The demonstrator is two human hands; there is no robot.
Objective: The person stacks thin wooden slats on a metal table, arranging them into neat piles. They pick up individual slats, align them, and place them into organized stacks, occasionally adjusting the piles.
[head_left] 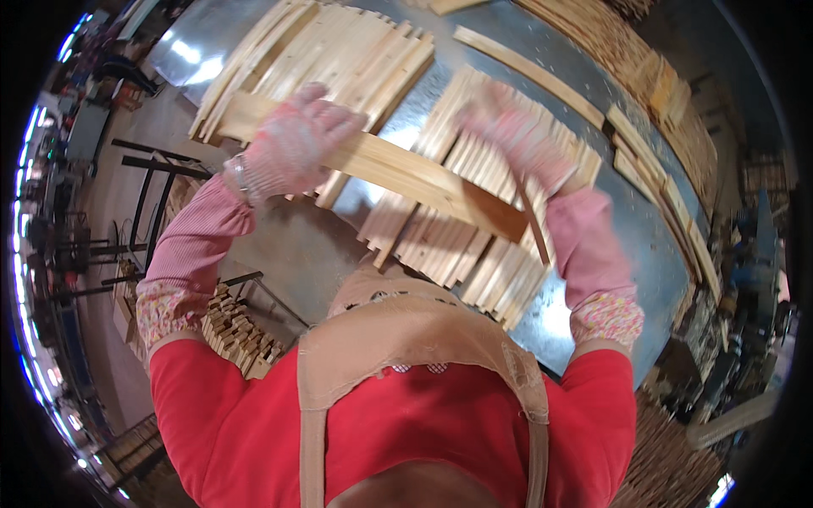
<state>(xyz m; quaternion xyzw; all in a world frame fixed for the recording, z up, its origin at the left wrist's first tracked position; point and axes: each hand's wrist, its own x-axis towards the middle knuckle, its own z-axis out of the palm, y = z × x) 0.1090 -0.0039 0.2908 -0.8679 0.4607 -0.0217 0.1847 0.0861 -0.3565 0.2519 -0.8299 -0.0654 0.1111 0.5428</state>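
Observation:
My left hand [298, 142], in a pale pink-and-white knit glove, lies across a long light wooden board [415, 173] and grips it, its thumb side hidden. The board slants over the stacked wood, its darker end towards the lower right. My right hand [517, 140], gloved the same way, is smeared by motion above a stack of short wooden strips [508, 157]. A thin dark brown strip [531, 220] sticks out below that hand; whether the fingers hold it cannot be made out. Beyond my left hand lies a pile of longer boards [339, 55].
The stacks rest on a shiny metal table [652, 254]. Long wooden pieces [542, 74] lie along its far side, with a large wood stack [627, 55] behind. Dark metal racks [152, 186] stand on the left. Small wood blocks [241, 330] are piled low by my left elbow.

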